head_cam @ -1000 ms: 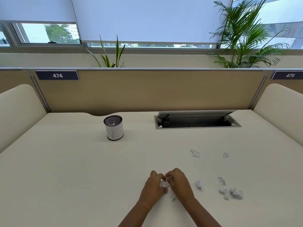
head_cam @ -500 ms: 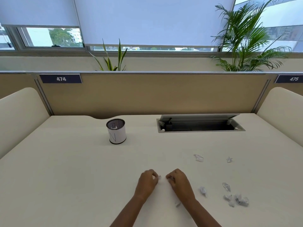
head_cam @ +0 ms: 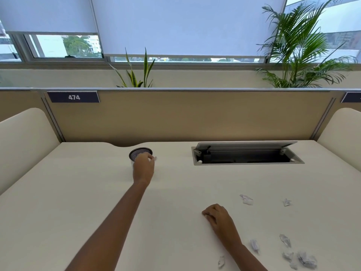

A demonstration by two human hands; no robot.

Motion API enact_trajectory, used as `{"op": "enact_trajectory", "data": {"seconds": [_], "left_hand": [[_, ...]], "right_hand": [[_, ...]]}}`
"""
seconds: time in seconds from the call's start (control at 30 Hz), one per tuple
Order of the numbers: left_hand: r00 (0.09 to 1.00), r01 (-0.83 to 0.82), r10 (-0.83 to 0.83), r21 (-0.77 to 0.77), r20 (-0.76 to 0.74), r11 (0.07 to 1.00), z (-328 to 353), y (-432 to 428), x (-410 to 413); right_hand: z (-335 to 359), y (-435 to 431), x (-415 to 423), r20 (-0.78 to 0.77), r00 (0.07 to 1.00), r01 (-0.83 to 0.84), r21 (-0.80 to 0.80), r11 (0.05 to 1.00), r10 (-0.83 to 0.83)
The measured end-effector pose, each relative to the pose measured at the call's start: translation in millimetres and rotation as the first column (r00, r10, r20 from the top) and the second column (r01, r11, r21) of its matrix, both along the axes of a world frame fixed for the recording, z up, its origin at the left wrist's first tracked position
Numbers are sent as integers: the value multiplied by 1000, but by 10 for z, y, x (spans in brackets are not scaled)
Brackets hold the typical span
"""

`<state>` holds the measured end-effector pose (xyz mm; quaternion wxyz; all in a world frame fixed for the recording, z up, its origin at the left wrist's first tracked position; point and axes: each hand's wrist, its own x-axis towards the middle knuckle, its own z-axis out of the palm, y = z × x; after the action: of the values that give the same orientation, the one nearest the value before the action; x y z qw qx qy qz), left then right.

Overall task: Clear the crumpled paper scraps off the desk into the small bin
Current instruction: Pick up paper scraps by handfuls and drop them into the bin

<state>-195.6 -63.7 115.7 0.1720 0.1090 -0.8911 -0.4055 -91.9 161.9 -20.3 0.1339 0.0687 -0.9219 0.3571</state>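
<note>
A dark nameplate (head_cam: 73, 97) on the desk's back partition (head_cam: 185, 116) reads "474" in white.

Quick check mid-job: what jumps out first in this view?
The left hand reaches to the small mesh bin at the far side of the desk, a white scrap at its fingertips. Next come the crumpled scraps scattered on the near right, beside the right hand, which rests with fingers curled. Behind them the open cable hatch gapes dark.
</note>
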Motion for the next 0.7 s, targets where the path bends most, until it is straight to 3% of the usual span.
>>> {"op": "enact_trajectory", "data": {"seconds": [0.37, 0.5, 0.63, 0.7], "left_hand": [[993, -96, 103, -109, 59, 989, 25, -276, -572], [993, -5, 30, -212, 117, 977, -94, -246, -598], [995, 61, -87, -387, -50, 920, -299, -82, -419], [986, 109, -154, -451, -63, 886, -440, 54, -282]], "right_hand": [[-190, 40, -79, -122, 993, 0, 8, 1000, 1], [-185, 40, -77, -139, 990, 1, 18, 1000, 2], [-137, 22, -55, -137, 991, 10, 16, 1000, -8], [-109, 28, -56, -138, 989, 48, 0, 999, -47]]}}
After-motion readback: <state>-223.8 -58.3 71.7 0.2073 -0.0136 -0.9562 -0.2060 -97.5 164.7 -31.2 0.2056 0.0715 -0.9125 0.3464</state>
